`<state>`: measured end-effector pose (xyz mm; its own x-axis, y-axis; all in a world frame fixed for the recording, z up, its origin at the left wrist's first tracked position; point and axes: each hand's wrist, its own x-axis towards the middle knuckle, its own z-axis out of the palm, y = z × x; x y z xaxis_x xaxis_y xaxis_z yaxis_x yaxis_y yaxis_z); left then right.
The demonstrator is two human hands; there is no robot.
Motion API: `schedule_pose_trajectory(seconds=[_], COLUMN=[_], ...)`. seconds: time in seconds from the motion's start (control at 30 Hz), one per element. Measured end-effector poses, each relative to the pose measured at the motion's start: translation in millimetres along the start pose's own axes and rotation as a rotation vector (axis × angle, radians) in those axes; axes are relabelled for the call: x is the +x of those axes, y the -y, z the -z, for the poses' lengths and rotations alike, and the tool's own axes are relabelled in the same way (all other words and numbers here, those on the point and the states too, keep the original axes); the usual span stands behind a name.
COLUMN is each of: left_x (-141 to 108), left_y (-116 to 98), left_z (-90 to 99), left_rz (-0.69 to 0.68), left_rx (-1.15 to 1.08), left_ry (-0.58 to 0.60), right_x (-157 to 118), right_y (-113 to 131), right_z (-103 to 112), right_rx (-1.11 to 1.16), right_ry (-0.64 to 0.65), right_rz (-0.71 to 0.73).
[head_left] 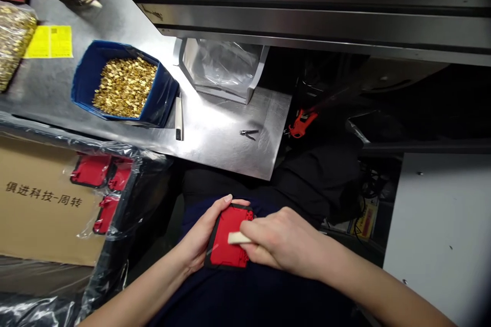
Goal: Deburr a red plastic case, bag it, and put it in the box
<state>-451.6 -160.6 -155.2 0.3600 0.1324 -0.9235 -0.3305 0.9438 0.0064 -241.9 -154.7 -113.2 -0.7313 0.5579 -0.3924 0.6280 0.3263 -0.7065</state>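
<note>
My left hand (206,232) is closed around the left edge of a flat red plastic panel with a black rim (227,240), held above my lap. Over the right side of that panel, my right hand (278,237) is closed in a fist. A pale, flat-ended stick-like tool (238,238) sticks out of the fist, its end over the red face. Most of the tool is hidden in my fingers, and I cannot tell whether its end touches the panel. Small perforated details (249,214) show along the panel's right edge.
On the metal table stand a blue bin (86,82) of small gold-coloured parts (125,87) and a grey bin (247,93) with clear plastic. A white-handled tool (179,117) and small pliers-like tool (250,134) lie there. At left, several red panels (92,169) rest on cardboard (42,225).
</note>
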Motion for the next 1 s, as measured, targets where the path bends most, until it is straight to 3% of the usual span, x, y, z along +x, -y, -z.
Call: schedule_pose_trajectory(seconds=[0.1, 0.23, 0.37, 0.47, 0.83, 1.0], left_x=[0, 1, 3, 4, 6, 6], left_y=[1, -1, -3, -2, -1, -1], left_z=[1.4, 0.2, -0.9, -1.3, -1.8, -0.7], left_rz=[-0.004, -0.048, 0.034, 0.031, 0.056, 0.039], left_rx=[0.022, 0.056, 0.033, 0.015, 0.014, 0.011], left_ry=[-0.016, -0.023, -0.04, -0.032, -0.028, -0.034], right_x=[0, 1, 2, 2, -1, 0], right_y=[3, 3, -2, -5, -5, 0], right_z=[-2, -5, -3, -2, -5, -10], right_rx=[-0.001, 0.034, 0.06, 0.087, 0.056, 0.013], right_ry=[-0.012, -0.005, -0.018, -0.004, -0.05, -0.042], right_rz=[-0.035, 0.027, -0.081, -0.022, -0.063, -0.013])
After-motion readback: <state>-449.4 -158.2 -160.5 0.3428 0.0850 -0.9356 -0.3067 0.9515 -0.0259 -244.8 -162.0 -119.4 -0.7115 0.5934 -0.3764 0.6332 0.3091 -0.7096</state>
